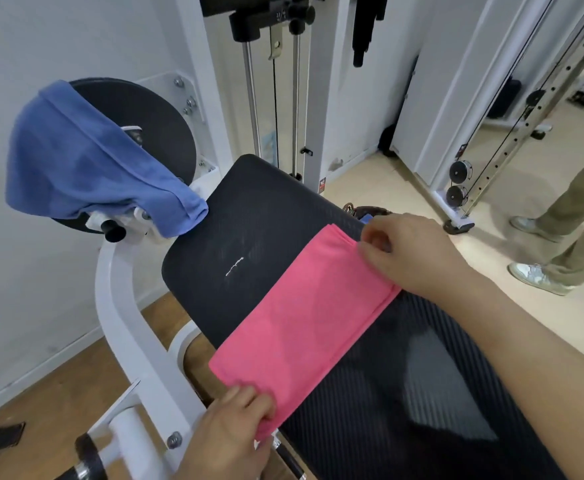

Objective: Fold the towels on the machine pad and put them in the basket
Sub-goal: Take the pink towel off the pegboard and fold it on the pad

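Both ends of the folded pink towel across the black machine pad I pinch, left hand near, right hand far, probably to keep its layers aligned.

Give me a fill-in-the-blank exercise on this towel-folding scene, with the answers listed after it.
1. The folded towel lying on the black pad is coloured ____.
2. The draped towel hanging over the machine's round disc is coloured ____.
3. The left hand pinches the folded towel's near end, while the right hand pinches its ____ end.

Missing words: pink; blue; far.
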Demonstrator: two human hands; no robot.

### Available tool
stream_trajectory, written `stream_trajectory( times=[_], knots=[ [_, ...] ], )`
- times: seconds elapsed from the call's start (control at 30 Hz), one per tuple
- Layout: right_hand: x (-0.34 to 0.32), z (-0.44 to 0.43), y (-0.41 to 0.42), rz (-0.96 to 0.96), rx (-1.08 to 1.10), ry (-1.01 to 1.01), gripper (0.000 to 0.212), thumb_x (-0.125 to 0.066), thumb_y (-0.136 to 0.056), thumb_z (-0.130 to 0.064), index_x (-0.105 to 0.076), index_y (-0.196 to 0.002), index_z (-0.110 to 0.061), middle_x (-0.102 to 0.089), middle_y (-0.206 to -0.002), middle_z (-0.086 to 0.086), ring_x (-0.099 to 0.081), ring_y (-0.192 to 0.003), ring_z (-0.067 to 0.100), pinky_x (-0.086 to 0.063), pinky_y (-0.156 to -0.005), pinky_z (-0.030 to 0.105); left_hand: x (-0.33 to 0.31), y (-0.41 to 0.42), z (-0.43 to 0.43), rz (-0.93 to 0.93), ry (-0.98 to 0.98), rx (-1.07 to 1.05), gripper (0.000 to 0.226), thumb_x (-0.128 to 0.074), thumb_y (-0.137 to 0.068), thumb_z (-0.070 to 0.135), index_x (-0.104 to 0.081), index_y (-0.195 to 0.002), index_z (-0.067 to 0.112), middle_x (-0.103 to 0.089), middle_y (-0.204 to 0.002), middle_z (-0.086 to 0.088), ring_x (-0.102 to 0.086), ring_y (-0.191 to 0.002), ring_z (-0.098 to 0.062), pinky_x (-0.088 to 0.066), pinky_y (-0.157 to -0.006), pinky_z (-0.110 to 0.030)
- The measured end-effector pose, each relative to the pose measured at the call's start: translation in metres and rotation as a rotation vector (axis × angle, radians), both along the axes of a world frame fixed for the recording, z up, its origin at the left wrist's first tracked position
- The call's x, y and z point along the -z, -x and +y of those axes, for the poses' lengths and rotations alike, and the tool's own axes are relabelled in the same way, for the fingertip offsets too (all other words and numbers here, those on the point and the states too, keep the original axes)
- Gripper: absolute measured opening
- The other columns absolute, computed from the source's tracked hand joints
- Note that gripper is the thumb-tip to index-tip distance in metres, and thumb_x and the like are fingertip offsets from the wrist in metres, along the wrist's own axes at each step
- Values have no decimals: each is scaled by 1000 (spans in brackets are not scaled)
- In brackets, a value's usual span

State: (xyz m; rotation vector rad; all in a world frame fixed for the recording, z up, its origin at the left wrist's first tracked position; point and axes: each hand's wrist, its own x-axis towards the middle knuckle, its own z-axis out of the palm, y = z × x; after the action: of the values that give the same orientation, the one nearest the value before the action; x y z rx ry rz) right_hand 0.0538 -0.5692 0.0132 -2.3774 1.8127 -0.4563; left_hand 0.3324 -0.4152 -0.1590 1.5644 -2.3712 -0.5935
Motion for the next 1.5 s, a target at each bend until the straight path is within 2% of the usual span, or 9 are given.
stream_trajectory(
  times=[0.13,0.2,0.43,0.6,0.8,0.9,1.1,1.3,1.5],
  knots=[
    [14,-25,-33,-65,129,-46,26,-55,-85,-45,-64,-82,-21,-55,-85,1,-51,-86,25,-47,-76,39,-22,8,-8,45,17,-40,13,-56,-73,50,-52,-79,39,-49,-83,24,-49,-79,3,-43,-59,-14],
    [21,-32,-42,-54,169,-53,26,-57,-84,-44,-67,-85,-20,-54,-90,3,-50,-91,28,-47,-81,41,-38,21,-21,58,84,-49,25,-46,-86,47,-60,-104,39,-54,-104,22,-53,-96,-1,-51,-71,-19],
    [32,-48,-44,-127,238,-130,17,-59,-78,-38,-58,-63,-29,-63,-89,5,-57,-91,31,-50,-81,40,-74,92,-86,99,165,34,56,-37,-95,44,-30,-147,25,-25,-153,7,-41,-125,-19,-52,-89,-40],
    [38,-52,-46,-283,220,-129,15,-60,-81,-22,-73,-77,-28,-69,-86,-4,-61,-88,23,-54,-77,43,-75,105,-88,16,233,62,53,-36,-100,44,-17,-149,40,-16,-158,2,-42,-115,-21,-53,-74,-36],
    [23,-20,-34,-155,155,10,35,-53,-91,-21,-60,-126,-23,-55,-106,8,-54,-100,28,-46,-81,39,-85,99,-104,54,229,68,63,-55,-89,48,-28,-144,40,-25,-153,4,-40,-124,-21,-51,-87,-40],
    [22,9,-27,-231,48,45,35,-49,-92,-14,-61,-124,-21,-56,-104,3,-59,-90,23,-50,-74,39,-82,99,-122,120,354,5,80,-63,-79,56,-37,-144,17,-35,-151,-2,-34,-134,-20,-36,-109,-37],
    [54,37,-8,-18,-86,122,51,-56,-85,-7,-51,-135,-12,-56,-125,9,-57,-107,29,-55,-82,41,-75,113,-146,4,245,145,109,-50,-79,72,1,-154,13,14,-161,-1,22,-145,-10,1,-121,-36],
    [68,40,-1,81,-141,119,55,-46,-90,-22,-43,-144,-15,-50,-140,12,-54,-120,29,-49,-97,39,-75,115,-146,-33,228,129,107,-51,-80,68,8,-154,16,20,-160,1,26,-144,-9,6,-120,-36],
    [74,54,-5,313,-109,60,50,-39,-92,-43,-53,-136,-24,-44,-146,19,-49,-128,33,-46,-101,45,-47,61,-87,-84,248,62,87,-36,-87,72,-13,-154,21,8,-162,0,10,-149,-17,2,-118,-39]
  ],
)
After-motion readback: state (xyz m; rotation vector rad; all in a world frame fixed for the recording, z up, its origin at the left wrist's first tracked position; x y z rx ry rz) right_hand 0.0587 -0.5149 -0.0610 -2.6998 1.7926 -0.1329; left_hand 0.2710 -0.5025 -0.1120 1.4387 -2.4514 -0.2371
